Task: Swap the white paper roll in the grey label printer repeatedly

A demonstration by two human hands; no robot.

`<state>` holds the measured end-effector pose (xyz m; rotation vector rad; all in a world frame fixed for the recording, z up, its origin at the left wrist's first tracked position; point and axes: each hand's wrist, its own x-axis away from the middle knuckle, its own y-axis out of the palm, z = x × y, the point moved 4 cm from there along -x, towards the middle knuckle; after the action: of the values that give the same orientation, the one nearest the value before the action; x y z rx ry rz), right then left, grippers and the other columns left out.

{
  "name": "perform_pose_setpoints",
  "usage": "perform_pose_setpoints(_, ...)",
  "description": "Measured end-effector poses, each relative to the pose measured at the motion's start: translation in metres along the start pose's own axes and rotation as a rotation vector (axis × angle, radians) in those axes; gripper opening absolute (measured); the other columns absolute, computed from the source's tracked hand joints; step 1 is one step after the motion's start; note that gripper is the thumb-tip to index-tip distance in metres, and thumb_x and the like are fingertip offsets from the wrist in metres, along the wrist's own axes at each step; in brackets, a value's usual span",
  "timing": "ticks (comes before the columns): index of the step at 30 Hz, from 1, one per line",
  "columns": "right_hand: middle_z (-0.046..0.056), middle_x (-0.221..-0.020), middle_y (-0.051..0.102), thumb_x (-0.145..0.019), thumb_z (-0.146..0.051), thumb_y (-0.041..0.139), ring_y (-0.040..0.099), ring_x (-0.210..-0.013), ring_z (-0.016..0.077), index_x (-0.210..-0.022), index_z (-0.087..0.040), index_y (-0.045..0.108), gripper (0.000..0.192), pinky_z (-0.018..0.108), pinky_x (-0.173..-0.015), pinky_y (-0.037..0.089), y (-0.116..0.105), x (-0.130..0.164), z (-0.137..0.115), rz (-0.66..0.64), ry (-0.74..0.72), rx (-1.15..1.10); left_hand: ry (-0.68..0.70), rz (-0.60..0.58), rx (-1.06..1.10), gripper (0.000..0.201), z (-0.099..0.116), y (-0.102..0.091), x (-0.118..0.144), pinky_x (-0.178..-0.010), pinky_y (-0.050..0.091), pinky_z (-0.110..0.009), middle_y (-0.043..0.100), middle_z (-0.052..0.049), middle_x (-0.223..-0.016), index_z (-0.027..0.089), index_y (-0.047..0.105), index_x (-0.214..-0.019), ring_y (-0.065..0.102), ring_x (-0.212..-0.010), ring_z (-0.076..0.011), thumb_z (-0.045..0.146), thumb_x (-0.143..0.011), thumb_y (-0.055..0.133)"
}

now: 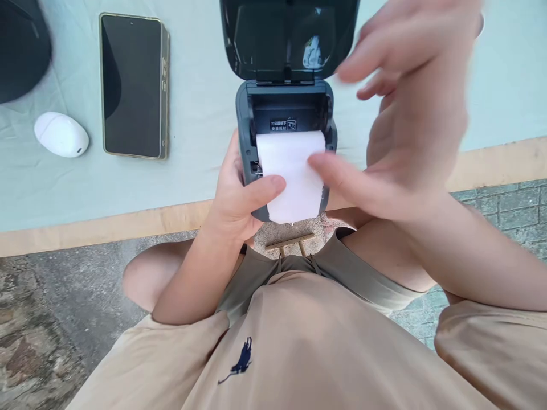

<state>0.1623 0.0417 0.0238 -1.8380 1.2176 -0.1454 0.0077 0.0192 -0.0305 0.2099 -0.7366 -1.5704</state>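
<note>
We see a printer (288, 108), lid (290, 40) up, paper (293, 156) in it; our left hand (233, 199) grips it, blurred right hand (408, 125) mostly right of it; phone (132, 85) to its left.

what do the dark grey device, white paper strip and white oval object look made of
Dark grey device: probably matte plastic, with a glossy lid showing reflections. White paper strip: seemingly matte paper, its end uneven. White oval object: likely plastic, judging by its smooth sheen.
</note>
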Motion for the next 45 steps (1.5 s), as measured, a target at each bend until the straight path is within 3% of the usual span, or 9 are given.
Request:
perform_pose_setpoints(4, 0.007, -0.128, 0.056, -0.094, -0.07, 0.045, 0.045, -0.143, 0.0276, -0.129, -0.027, 0.054, 0.057, 0.046, -0.111, 0.054, 0.001, 0.01, 0.011, -0.047, 0.078, -0.094, -0.043, -0.077, -0.061, 0.067, 0.0, -0.003, -0.003, -0.071, 0.067, -0.046, 0.075, -0.012, -0.111, 0.022, 0.045, -0.131, 0.074, -0.109, -0.0414, 0.027, -0.074, 0.08)
perform_pose_setpoints(8, 0.008, -0.128, 0.055, -0.095, -0.071, 0.044, 0.045, -0.143, 0.0278, -0.13, -0.025, 0.053, 0.059, 0.045, -0.11, 0.055, 0.001, 0.01, 0.018, -0.045, 0.108, -0.166, -0.049, -0.109, -0.072, 0.069, -0.001, -0.009, -0.008, -0.068, 0.066, -0.04, 0.074, -0.009, -0.111, 0.024, 0.045, -0.131, 0.076, -0.104, -0.0388, 0.026, -0.072, 0.082)
perform_pose_setpoints(16, 0.007, -0.118, 0.059, -0.088, -0.031, 0.059, 0.054, -0.126, 0.0203, -0.116, -0.019, 0.056, 0.03, 0.04, -0.11, 0.052, -0.001, -0.011, 0.015, 0.095, -0.186, -0.196, -0.046, 0.022, -0.02, 0.079, -0.005, -0.004, 0.001, -0.073, 0.064, -0.038, 0.076, -0.011, -0.11, 0.024, 0.044, -0.144, 0.076, -0.103, -0.0371, 0.032, -0.075, 0.082)
perform_pose_setpoints(24, 0.01, -0.131, 0.051, -0.088, -0.037, 0.052, 0.051, -0.134, 0.0203, -0.116, -0.021, 0.052, 0.031, 0.045, -0.12, 0.046, 0.003, -0.006, 0.015, -0.05, -0.133, -0.18, -0.032, 0.044, -0.013, 0.073, -0.004, 0.001, 0.004, -0.072, 0.063, -0.039, 0.075, -0.008, -0.109, 0.026, 0.049, -0.14, 0.076, -0.101, -0.0358, 0.029, -0.075, 0.081)
perform_pose_setpoints(27, 0.009, -0.128, 0.054, -0.093, -0.039, 0.054, 0.05, -0.134, 0.0187, -0.115, -0.021, 0.053, 0.029, 0.043, -0.12, 0.046, 0.005, -0.006, 0.015, -0.035, -0.093, -0.229, -0.046, 0.047, -0.008, 0.074, -0.003, 0.001, 0.004, -0.085, 0.063, -0.047, 0.074, -0.01, -0.115, 0.026, 0.049, -0.138, 0.073, -0.112, -0.0395, 0.031, -0.073, 0.083)
perform_pose_setpoints(32, 0.008, -0.153, 0.039, -0.09, -0.038, 0.064, 0.054, -0.128, 0.0136, -0.137, -0.021, 0.036, 0.058, 0.027, -0.096, 0.057, 0.014, -0.008, 0.02, -0.129, 0.169, -0.591, 0.032, -0.04, -0.033, 0.085, -0.008, -0.004, -0.001, -0.091, 0.062, -0.052, 0.071, -0.01, -0.121, 0.026, 0.043, -0.142, 0.067, -0.124, -0.0417, 0.034, -0.069, 0.085)
perform_pose_setpoints(36, 0.007, -0.145, 0.044, -0.086, -0.035, 0.066, 0.058, -0.103, 0.0088, -0.134, -0.022, 0.034, 0.059, 0.022, -0.074, 0.052, 0.018, -0.007, 0.017, -0.18, 0.293, -0.78, 0.071, -0.17, 0.016, 0.071, -0.008, -0.008, -0.005, -0.092, 0.063, -0.05, 0.071, -0.011, -0.122, 0.026, 0.046, -0.135, 0.063, -0.131, -0.04, 0.043, -0.076, 0.082)
perform_pose_setpoints(41, 0.005, -0.145, 0.045, -0.089, -0.036, 0.065, 0.056, -0.12, 0.0139, -0.135, -0.022, 0.039, 0.054, 0.024, -0.082, 0.055, 0.015, -0.009, 0.009, -0.17, 0.207, -0.62, 0.007, -0.163, -0.04, 0.059, -0.004, -0.008, -0.003, -0.1, 0.059, -0.053, 0.07, -0.014, -0.125, 0.023, 0.053, -0.127, 0.053, -0.141, -0.0418, 0.054, -0.081, 0.076)
perform_pose_setpoints(45, 0.006, -0.146, 0.047, -0.087, -0.037, 0.067, 0.055, -0.128, 0.0175, -0.134, -0.02, 0.041, 0.056, 0.028, -0.098, 0.057, 0.013, -0.012, 0.009, -0.162, 0.145, -0.53, -0.059, -0.035, -0.034, 0.048, -0.003, 0.003, 0.0, -0.101, 0.059, -0.053, 0.073, -0.011, -0.121, 0.024, 0.059, -0.118, 0.055, -0.14, -0.0422, 0.047, -0.079, 0.075)
